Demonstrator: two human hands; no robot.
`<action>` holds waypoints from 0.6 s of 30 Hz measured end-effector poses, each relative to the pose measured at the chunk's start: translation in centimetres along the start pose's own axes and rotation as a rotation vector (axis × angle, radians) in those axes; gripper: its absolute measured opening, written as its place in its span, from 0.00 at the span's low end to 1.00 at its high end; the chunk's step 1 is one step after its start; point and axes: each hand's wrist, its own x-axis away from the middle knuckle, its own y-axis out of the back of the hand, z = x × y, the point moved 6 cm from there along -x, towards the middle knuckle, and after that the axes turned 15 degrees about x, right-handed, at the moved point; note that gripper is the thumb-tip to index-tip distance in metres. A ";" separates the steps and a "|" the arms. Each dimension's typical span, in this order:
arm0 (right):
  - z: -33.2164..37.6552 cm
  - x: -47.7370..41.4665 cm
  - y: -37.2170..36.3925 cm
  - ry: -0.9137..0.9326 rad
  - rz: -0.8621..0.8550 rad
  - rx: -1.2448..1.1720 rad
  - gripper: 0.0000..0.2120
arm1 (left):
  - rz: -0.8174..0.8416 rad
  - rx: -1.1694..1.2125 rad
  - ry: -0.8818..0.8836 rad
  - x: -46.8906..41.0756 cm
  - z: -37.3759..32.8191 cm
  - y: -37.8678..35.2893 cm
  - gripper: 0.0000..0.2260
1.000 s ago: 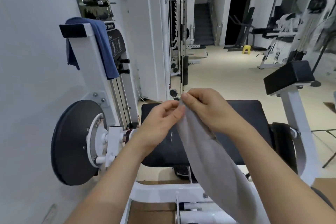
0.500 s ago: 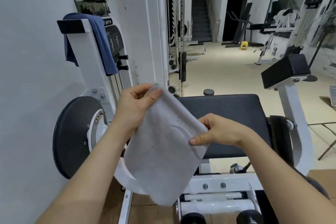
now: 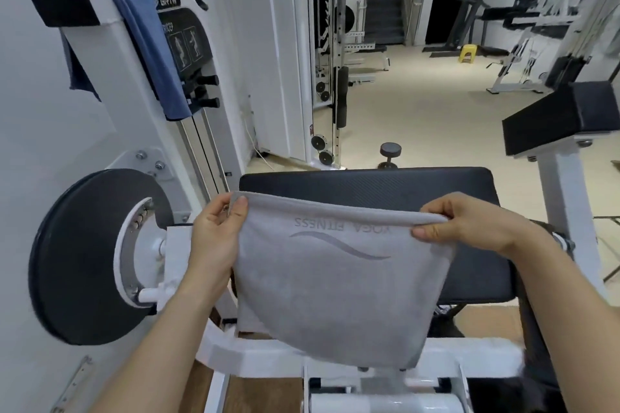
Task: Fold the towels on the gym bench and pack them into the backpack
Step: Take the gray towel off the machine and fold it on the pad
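The black padded gym bench [image 3: 419, 184] lies bare just beyond my hands, with open floor past its far edge. I hold the grey terry towel with a printed logo [image 3: 335, 278] over its near edge, hanging slack. My left hand [image 3: 214, 238] and right hand [image 3: 469, 225] each pinch a top corner. I should keep the top hem taut and level, then match corners squarely. A blue towel [image 3: 151, 43] hangs up left of the bench.

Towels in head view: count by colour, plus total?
Grey: 1, the grey towel, held up over the bench pad, the left hand and right hand each pinching a top corner.
Blue: 1, the blue towel, draped over the white machine arm.
Total: 2
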 end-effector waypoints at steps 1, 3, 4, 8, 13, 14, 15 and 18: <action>-1.2 -1.2 0.6 -0.009 -0.021 -0.042 0.09 | 0.007 -0.030 0.024 -0.9 1.2 -0.5 0.04; -3.8 -4.2 1.9 -0.058 -0.093 -0.088 0.07 | 0.010 -0.078 0.063 -3.0 3.5 -1.8 0.05; -5.1 -6.0 2.4 -0.092 -0.136 -0.085 0.06 | 0.008 -0.109 0.073 -4.4 4.5 -2.4 0.05; -9.1 -13.9 3.5 -0.216 -0.294 0.025 0.01 | -0.018 -0.309 0.095 -10.8 8.5 -4.5 0.05; -12.7 -20.5 3.6 -0.307 -0.473 -0.081 0.00 | -0.124 -0.411 0.120 -17.2 12.2 -6.1 0.04; -13.3 -21.2 3.7 -0.321 -0.488 -0.129 0.00 | -0.142 -0.402 0.131 -18.1 12.7 -6.3 0.04; -13.8 -21.9 3.8 -0.328 -0.494 -0.176 0.00 | -0.154 -0.400 0.147 -18.9 13.3 -6.3 0.04; -14.8 -23.2 4.1 -0.323 -0.463 -0.317 0.02 | -0.180 -0.415 0.178 -20.9 14.8 -5.9 0.01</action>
